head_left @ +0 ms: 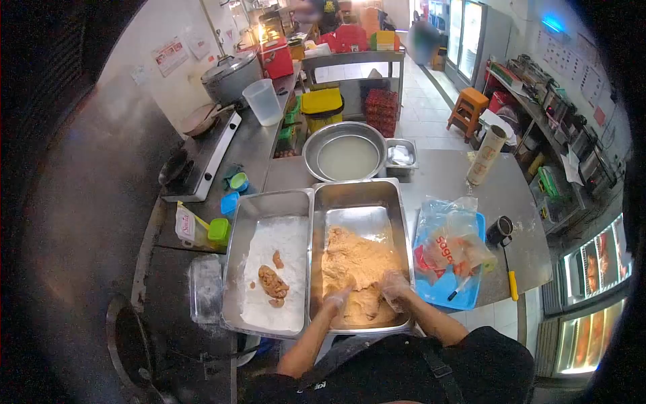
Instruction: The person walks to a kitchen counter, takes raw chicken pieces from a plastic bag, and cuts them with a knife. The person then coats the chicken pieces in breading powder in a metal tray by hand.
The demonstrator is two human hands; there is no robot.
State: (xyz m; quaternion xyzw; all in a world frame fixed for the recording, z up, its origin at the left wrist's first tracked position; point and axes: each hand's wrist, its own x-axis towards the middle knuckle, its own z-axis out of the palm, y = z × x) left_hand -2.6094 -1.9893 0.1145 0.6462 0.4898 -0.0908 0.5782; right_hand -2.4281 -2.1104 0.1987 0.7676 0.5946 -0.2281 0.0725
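Observation:
A deep steel tray [404, 229] holds a heap of orange-tan breading mix [356, 252], crumbly on top. My left hand [338, 297], in a clear plastic glove, presses into the near left part of the heap. Also gloved, my right hand [396, 285] is in the mix by the tray's right wall. The fingers of both hands are largely sunk in the mix, so their grip is hidden. Directly to the left, a second steel tray [231, 269] contains white flour [259, 310] with several pieces of raw battered meat [272, 283] lying on it.
Behind the trays stands a steel bowl [311, 145] of cloudy liquid. At right, a blue tray [431, 288] carries plastic bags [447, 246], beside a dark mug [499, 231] and a yellow-handled tool [513, 285]. A stove [219, 151] and a clear container [205, 286] are at left.

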